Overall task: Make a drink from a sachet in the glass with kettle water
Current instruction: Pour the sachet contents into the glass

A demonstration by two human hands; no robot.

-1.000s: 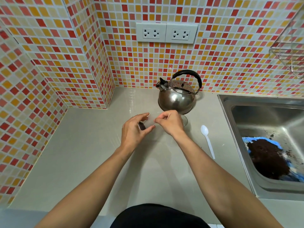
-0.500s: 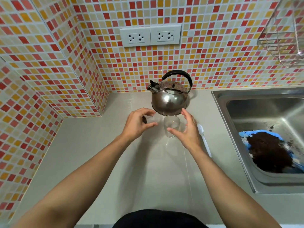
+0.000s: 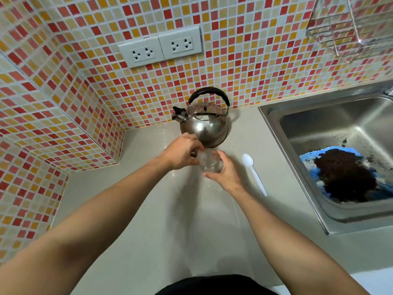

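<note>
Clear glass, smooth cylinder, upright on the pale glossy counter, just in front of the kettle. Right hand wrapped around the glass's near and right side, fingers curled on the wall, thumb up by the rim; gripping it. Left hand over the glass's left rim, fingertips pinched closed on a small dark sachet; only a sliver visible, dark brown, tip at the rim; cannot tell if torn or if anything is coming out. Glass looks empty, contents hard to read through the reflections. Kettle: rounded polished steel body, mirror finish reflecting the tiles, short capped spout pointing left, arched black handle upright, lid on. Touching neither hand as far as visible; left knuckles overlap its base in view. White plastic spoon flat on the counter right of the glass, bowl toward the wall, handle toward the near edge, apart from the right hand. Steel sink to the right, brushed finish, holding a blue sheet heaped with dark brown granular grounds. Wall in small square mosaic tiles, red, orange, cream, glossy. Double white socket above the kettle. Wire rack top right, chrome. Both forearms bare.
</note>
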